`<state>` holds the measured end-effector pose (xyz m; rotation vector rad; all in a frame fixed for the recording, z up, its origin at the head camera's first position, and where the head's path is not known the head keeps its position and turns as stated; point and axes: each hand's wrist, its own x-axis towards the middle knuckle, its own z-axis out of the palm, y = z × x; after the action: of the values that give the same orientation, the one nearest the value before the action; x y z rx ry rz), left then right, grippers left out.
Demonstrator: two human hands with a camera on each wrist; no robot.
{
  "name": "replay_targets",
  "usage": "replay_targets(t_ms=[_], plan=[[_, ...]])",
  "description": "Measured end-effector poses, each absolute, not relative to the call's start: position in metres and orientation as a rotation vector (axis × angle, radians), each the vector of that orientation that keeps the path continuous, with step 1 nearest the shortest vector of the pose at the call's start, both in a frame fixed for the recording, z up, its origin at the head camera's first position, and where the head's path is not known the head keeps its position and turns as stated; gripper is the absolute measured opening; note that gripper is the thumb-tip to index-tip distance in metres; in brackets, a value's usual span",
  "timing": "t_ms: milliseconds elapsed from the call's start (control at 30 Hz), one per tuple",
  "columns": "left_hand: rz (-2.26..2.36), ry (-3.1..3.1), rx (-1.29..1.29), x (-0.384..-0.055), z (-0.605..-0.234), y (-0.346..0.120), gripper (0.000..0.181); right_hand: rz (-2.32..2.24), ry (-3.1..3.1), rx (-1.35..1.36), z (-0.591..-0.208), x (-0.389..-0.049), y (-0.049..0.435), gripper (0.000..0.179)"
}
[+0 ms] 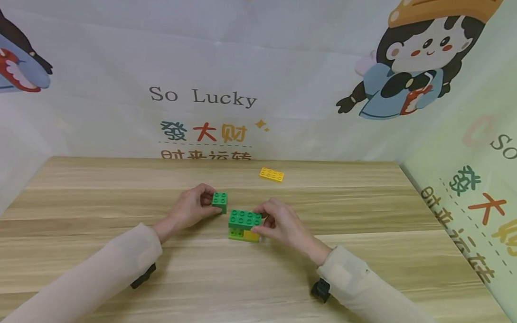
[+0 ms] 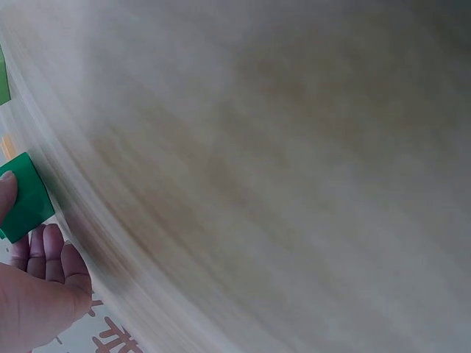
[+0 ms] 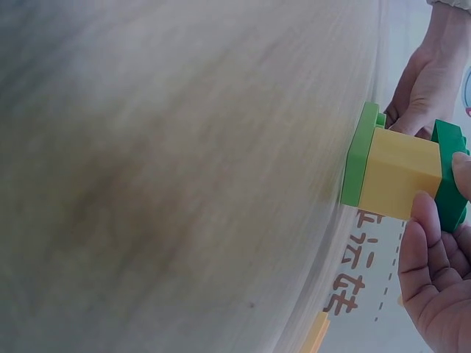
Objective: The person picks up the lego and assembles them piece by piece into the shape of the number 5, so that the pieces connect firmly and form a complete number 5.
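Note:
My left hand [image 1: 192, 207] pinches a small square green building brick [image 1: 220, 203] between thumb and fingers; the left wrist view shows the thumb on one face of that brick [image 2: 31, 197]. Just to its right stands a small stack. At its bottom is a light green plate [image 3: 359, 158], a yellow brick [image 3: 401, 173] sits on one end of it, and a longer dark green brick [image 1: 245, 219] lies across the top, overhanging the other end. With thumb and fingers, my right hand [image 1: 285, 228] grips the right end of this top brick.
A flat yellow plate [image 1: 272, 175] with studs lies farther back on the wooden table [image 1: 185, 292]. Behind the table hangs a printed cloth [image 1: 287, 77], and another stretch of it runs along the right side.

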<state>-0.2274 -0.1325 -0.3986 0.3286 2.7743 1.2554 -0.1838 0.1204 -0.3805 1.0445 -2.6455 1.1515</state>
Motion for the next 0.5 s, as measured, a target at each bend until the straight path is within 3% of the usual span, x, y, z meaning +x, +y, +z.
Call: replay_targets(t_ms=[500], plan=[[1.536, 2.622, 0.293, -0.216, -0.392, -0.141, 0.041, 1.190, -2.652, 1.033, -0.382, -0.183, 0.121, 0.029]])
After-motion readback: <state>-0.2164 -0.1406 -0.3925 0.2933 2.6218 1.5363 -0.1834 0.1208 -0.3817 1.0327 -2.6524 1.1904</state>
